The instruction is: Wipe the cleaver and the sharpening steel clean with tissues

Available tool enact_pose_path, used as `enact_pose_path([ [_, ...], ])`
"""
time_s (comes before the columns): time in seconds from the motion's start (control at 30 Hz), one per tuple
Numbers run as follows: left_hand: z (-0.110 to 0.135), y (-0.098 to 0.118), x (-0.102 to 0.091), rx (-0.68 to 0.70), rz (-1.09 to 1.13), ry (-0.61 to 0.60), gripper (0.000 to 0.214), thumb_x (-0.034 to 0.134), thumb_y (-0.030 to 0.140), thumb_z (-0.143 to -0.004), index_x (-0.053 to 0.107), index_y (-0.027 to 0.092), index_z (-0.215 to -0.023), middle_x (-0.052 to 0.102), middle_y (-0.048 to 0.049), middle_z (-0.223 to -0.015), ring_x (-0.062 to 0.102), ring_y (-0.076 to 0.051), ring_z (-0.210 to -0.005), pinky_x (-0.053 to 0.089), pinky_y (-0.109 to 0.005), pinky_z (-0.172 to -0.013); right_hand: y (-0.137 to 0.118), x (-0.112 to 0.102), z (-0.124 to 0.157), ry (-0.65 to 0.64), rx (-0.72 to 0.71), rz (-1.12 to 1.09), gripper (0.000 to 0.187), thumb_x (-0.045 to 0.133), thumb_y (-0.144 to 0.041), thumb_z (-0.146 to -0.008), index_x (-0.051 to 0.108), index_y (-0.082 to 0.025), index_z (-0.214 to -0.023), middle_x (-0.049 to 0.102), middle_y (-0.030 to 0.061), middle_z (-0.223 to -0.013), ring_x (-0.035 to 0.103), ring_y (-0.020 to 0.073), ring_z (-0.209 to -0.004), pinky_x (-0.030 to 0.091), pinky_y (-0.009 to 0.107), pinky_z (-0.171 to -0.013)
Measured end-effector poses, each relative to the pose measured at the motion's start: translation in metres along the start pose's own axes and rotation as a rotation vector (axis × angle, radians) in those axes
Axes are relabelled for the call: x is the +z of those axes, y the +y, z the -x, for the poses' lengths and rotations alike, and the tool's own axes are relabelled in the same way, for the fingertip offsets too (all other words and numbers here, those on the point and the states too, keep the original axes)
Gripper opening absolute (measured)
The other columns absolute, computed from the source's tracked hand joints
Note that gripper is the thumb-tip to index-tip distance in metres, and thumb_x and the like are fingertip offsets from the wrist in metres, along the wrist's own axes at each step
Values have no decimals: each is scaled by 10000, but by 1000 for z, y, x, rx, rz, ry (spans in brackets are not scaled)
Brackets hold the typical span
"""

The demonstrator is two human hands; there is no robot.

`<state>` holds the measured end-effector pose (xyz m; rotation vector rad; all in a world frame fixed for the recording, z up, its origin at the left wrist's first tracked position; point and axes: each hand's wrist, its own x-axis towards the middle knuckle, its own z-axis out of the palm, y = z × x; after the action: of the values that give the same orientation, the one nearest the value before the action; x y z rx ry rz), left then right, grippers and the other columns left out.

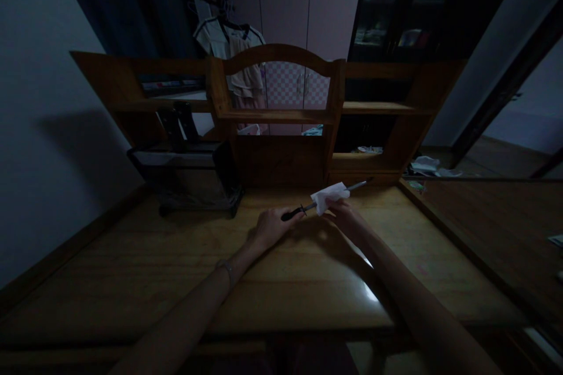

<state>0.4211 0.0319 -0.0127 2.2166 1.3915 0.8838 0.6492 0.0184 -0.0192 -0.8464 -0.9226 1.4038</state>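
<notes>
My left hand [270, 227] is closed around the black handle of a sharpening steel [358, 185], a thin round-looking metal rod with a small guard. The rod points up and to the right over the wooden desk [281, 281]. Partway along it, a white tissue [328, 195] is folded about the rod, pinched by the fingers of my right hand [345, 217]. The tip sticks out beyond the tissue. Part of the rod is hidden under the tissue.
A dark knife block [185, 181] stands on the desk at the left, with black-handled knives [187, 120] in it. Behind the desktop rises a wooden shelf unit [281, 117]. Clothes [237, 47] hang beyond it. Another brown surface [497, 222] lies to the right.
</notes>
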Motion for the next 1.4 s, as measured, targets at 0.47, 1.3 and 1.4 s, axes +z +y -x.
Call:
enact_pose_path([
  [0.47,0,-4,5,57,-54,1,552,464,677,-828,737,198,-842,710,-57,-758,624,-184,-685,331,-251,-591,5,-2,-6,115,33,-122,280,803,-316,-685,628,-186,-861,599,-16,-734,470,86,-547,356,191,-461],
  [1.3,-1,-7,7,53,-151,-4,621,400,733,-820,708,197,-757,693,-51,-716,601,-176,-644,288,-261,-571,-5,-11,-16,252,-13,-342,269,784,-143,-623,563,-182,-772,604,-27,-695,494,68,-513,416,150,-416],
  [1.4,-1,-7,5,68,-174,-11,617,393,734,-824,707,205,-774,697,-52,-721,608,-179,-647,281,-262,-567,-7,-10,-15,282,10,-340,246,748,-128,-633,551,-184,-770,594,-26,-670,490,74,-489,419,158,-401],
])
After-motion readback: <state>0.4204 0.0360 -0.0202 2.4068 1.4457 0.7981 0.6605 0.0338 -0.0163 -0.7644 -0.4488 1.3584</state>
